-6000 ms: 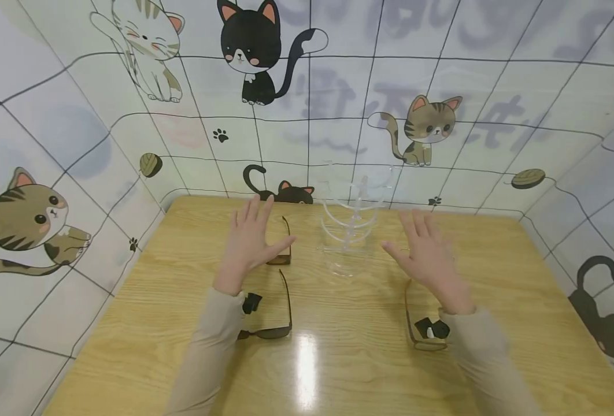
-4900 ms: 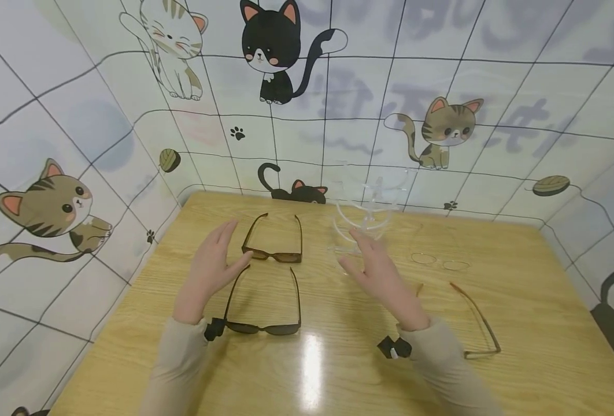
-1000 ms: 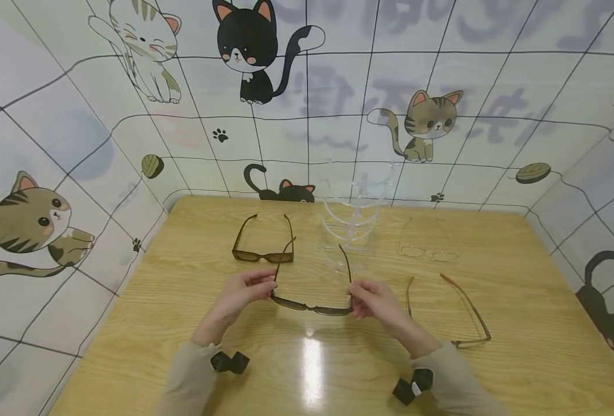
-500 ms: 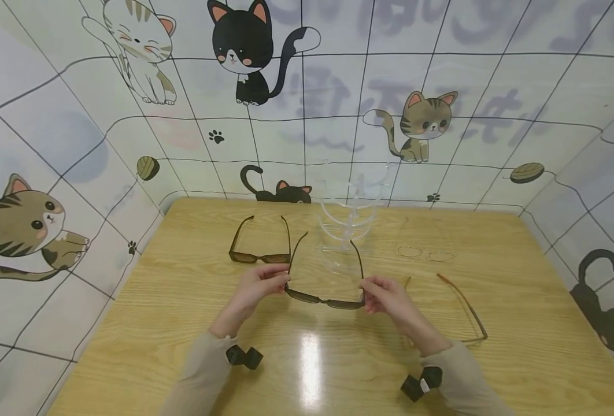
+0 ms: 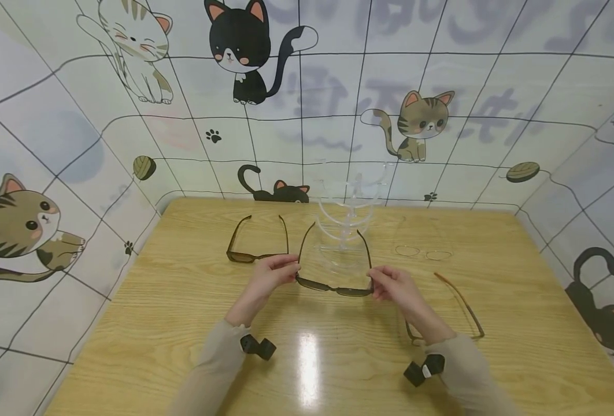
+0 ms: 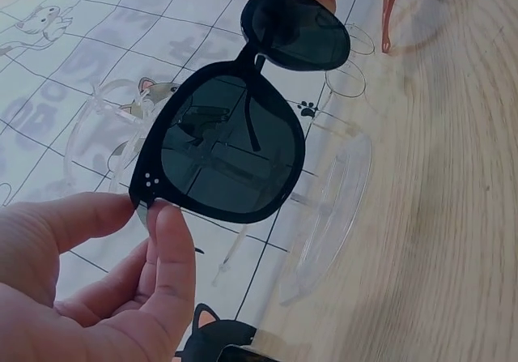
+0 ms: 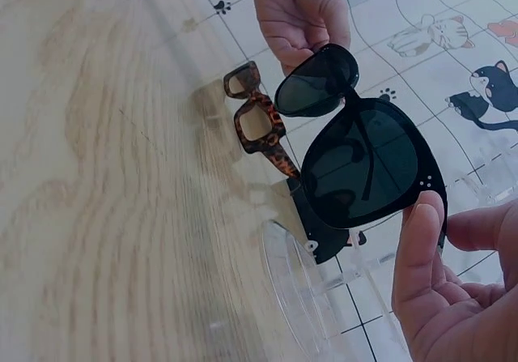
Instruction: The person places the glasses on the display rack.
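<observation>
Black sunglasses (image 5: 354,292) with dark lenses are held up in both hands, temples unfolded and pointing away from the person. My left hand (image 5: 265,283) pinches the left hinge corner between thumb and fingers. At the right hinge corner, the thumb and fingers of my right hand (image 5: 400,292) do the same. Both wrist views show the lenses close up, with three small dots at the corner of the frame (image 6: 147,176). Just beyond the sunglasses stands a clear display stand (image 5: 346,231) with curved tiers; the temple tips overlap it in the head view.
Tortoiseshell sunglasses (image 7: 279,158) lie behind my left hand. Thin wire-rimmed glasses (image 5: 407,250) lie right of the stand. Glasses with brown temples (image 5: 464,301) sit partly hidden by my right forearm. A cat-printed wall covering (image 5: 333,138) bounds the wooden table (image 5: 151,323).
The black sunglasses, earlier lying on the table at front left, were picked up by both hands. Over the last second they moved right and away from the person, toward the stand.
</observation>
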Demonstrator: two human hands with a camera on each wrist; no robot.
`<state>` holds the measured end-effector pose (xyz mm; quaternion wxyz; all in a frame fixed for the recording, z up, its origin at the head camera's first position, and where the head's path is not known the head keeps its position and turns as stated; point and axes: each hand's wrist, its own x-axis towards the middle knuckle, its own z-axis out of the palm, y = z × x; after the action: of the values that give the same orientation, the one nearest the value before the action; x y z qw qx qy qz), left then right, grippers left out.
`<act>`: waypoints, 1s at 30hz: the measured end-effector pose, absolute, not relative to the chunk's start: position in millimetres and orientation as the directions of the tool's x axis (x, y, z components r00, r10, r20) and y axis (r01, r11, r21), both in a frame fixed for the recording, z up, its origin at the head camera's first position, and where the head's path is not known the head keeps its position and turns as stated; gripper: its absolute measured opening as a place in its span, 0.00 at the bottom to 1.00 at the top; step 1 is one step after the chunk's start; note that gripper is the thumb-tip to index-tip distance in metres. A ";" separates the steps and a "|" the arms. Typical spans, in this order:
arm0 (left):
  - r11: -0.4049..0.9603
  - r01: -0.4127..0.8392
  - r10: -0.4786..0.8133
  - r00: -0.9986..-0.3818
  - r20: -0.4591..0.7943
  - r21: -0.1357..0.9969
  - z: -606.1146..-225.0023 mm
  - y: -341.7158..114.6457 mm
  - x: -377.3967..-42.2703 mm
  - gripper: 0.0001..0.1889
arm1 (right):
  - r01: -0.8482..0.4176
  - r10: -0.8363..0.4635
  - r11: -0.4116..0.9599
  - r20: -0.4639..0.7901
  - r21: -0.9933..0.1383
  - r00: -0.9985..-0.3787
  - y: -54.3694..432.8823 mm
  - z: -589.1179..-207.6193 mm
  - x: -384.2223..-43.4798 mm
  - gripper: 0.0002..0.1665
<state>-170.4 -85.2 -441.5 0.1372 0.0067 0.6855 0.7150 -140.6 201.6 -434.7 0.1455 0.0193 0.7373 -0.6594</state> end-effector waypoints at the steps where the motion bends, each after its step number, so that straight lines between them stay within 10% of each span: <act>1: -0.029 -0.188 0.198 -0.964 -0.178 0.982 -441.8 -83.5 -171.8 0.19 | 0.223 -0.157 0.130 -0.242 -0.966 -0.957 202.5 -434.7 -142.2 0.22; 30: -0.106 -0.210 0.019 -0.978 -0.209 0.972 -432.7 -42.1 -228.7 0.16 | 0.213 -0.012 0.185 -0.218 -0.959 -0.976 218.9 -429.5 -216.7 0.26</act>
<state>-228.7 -42.1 -432.7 0.0773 -0.0718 0.6642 0.7401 -216.7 218.9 -429.5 0.0884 0.0656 0.7647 -0.6349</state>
